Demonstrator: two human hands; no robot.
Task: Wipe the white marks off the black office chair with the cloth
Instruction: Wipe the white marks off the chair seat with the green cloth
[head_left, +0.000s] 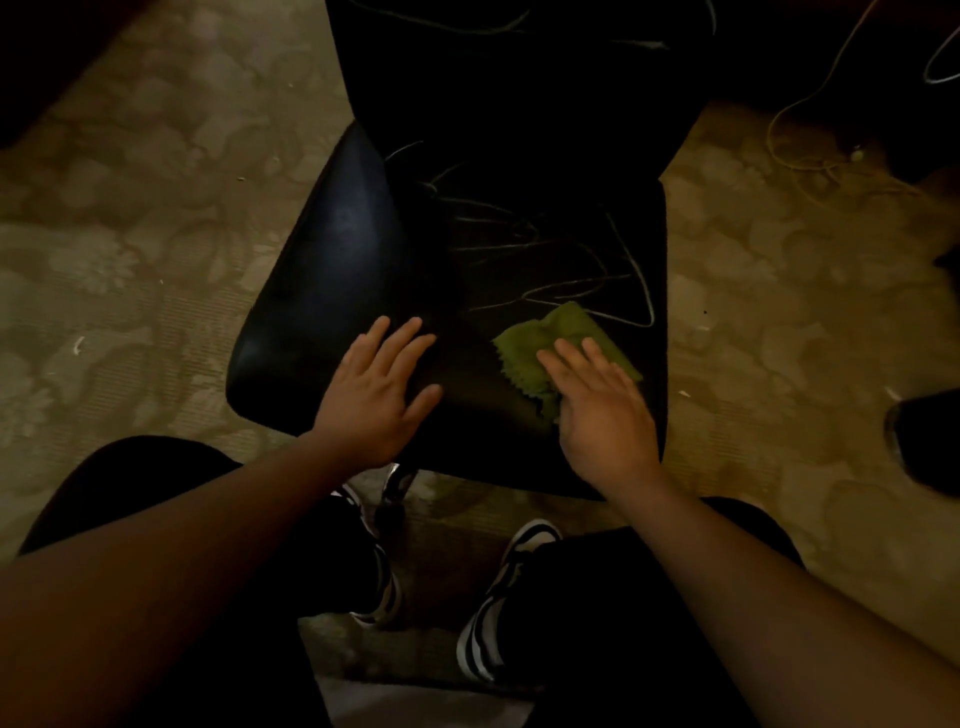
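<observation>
The black office chair stands in front of me, its seat facing up. White scribbled marks cross the right half of the seat, and more run over the backrest at the top. A green cloth lies on the seat's front right. My right hand presses flat on the cloth with straight fingers. My left hand rests flat on the bare seat near the front edge, fingers spread, holding nothing.
A patterned beige carpet surrounds the chair. Thin cables trail on the floor at the upper right. A dark object sits at the right edge. My black-and-white shoes stand just below the seat's front edge.
</observation>
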